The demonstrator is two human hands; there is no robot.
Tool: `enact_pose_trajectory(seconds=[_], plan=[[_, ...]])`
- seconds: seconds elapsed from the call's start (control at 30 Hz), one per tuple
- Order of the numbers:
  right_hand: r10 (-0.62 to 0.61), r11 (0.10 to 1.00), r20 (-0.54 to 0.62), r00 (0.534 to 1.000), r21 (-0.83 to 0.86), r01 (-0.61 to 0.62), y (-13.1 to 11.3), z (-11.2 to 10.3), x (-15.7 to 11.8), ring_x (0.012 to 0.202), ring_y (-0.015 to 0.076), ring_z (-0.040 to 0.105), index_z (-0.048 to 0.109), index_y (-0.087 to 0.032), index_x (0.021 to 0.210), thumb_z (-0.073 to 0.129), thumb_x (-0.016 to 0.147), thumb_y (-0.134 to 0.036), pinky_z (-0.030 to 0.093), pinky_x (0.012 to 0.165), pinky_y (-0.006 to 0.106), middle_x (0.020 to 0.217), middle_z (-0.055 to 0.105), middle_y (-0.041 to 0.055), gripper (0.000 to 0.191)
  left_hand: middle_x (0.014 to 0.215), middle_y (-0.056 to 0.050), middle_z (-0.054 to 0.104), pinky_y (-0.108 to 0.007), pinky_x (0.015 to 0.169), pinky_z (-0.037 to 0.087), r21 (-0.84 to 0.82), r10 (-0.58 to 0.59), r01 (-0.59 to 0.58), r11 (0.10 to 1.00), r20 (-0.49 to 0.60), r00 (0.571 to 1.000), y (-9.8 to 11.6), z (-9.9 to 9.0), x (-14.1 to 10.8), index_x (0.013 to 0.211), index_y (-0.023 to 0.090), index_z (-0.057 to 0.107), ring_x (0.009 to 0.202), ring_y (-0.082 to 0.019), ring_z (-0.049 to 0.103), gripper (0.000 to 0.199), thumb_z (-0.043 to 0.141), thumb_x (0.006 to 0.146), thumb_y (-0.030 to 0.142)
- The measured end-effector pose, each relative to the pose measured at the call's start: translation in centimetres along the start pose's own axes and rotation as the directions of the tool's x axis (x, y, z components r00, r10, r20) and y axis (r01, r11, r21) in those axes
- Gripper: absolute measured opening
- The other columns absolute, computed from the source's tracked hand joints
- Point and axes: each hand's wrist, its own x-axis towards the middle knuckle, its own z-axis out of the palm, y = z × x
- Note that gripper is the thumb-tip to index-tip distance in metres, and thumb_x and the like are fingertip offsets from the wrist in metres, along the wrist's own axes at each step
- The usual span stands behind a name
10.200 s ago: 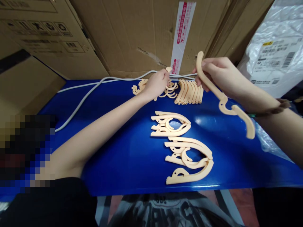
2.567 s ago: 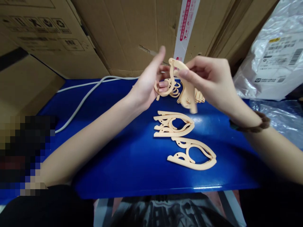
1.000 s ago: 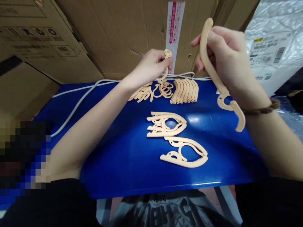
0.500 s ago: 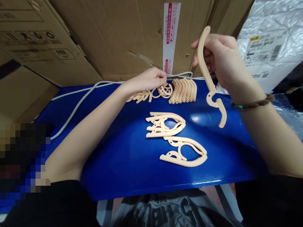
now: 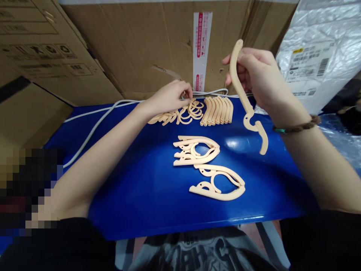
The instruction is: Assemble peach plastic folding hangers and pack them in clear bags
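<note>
My right hand [image 5: 255, 73] is raised over the right side of the blue table, closed around a partly assembled folding hanger [image 5: 239, 82]. The hanger's long curved arm points up, and a notched piece with a short curved part hangs at its lower end. At the back, my left hand [image 5: 176, 95] reaches into a pile of curved hook pieces [image 5: 194, 110], thumb and fingers pinched at its top edge. Whatever lies between those fingertips is too small to make out. Folded, assembled hangers [image 5: 197, 150] lie mid-table, with another folded hanger [image 5: 217, 184] nearer me.
A neat row of curved arm pieces [image 5: 216, 111] lies right of the hooks, and small loose pieces [image 5: 166, 117] lie left of them. White cable [image 5: 96, 130] runs along the table's back left. Cardboard boxes [image 5: 152, 45] and a silvery bubble mailer [image 5: 304, 60] stand behind.
My left hand has shifted slightly left, uncovering more of the hook pieces. My right hand, still holding the hanger, appears slightly lower and further left as the view tilts a little.
</note>
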Motion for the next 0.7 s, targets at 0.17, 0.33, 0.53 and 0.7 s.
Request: enact_pose_trajectory(seconds=[0.17,0.33,0.53,0.7], plan=[[0.02,1.0,0.001,1.0,0.006,-0.02,0.0,0.3,0.1,0.048,0.0117,0.047,0.07,-0.017,0.092,0.04,0.099,-0.014,0.028,0.041,0.023,0.065,0.066,0.0012,0.031,0.098,-0.008,0.071,-0.038,0.089,0.046,0.229,0.007,-0.079,0.97,0.296,0.955,2.0,-0.1,-2.7,0.092,0.019,0.074,0.103,-0.03,0.062,0.017,0.072,0.086,0.035],[0.028,1.0,0.01,1.0,0.003,-0.028,0.0,0.6,0.0,0.047,0.0104,0.046,0.07,-0.017,0.091,0.041,0.099,-0.015,0.03,0.042,0.021,0.064,0.066,0.0004,0.03,0.105,-0.009,0.073,-0.036,0.089,0.044,0.263,0.005,-0.075,0.962,0.255,0.967,2.9,1.4,-2.3,0.096,0.019,0.074,0.108,-0.028,0.062,0.016,0.058,0.094,0.02],[0.015,1.0,0.006,1.0,0.002,-0.015,0.1,0.5,0.0,0.049,0.0126,0.047,0.071,-0.018,0.091,0.041,0.097,-0.014,0.028,0.043,0.024,0.066,0.065,0.0028,0.031,0.107,-0.007,0.072,-0.033,0.08,0.042,0.164,-0.192,0.184,0.969,0.035,0.981,1.5,-2.4,-3.3,0.107,0.021,0.071,0.102,-0.025,0.061,0.021,0.059,0.095,0.033],[-0.013,1.0,-0.005,1.0,-0.016,0.013,0.5,0.5,0.3,0.052,0.0176,0.049,0.073,-0.025,0.086,0.05,0.093,-0.023,0.029,0.044,0.031,0.069,0.066,0.0065,0.024,0.099,0.0,0.075,-0.031,0.073,0.043,0.127,-0.412,0.393,0.911,0.221,0.884,-4.5,-6.1,-7.9,0.11,0.025,0.067,0.084,-0.019,0.059,0.051,0.08,0.073,0.058]])
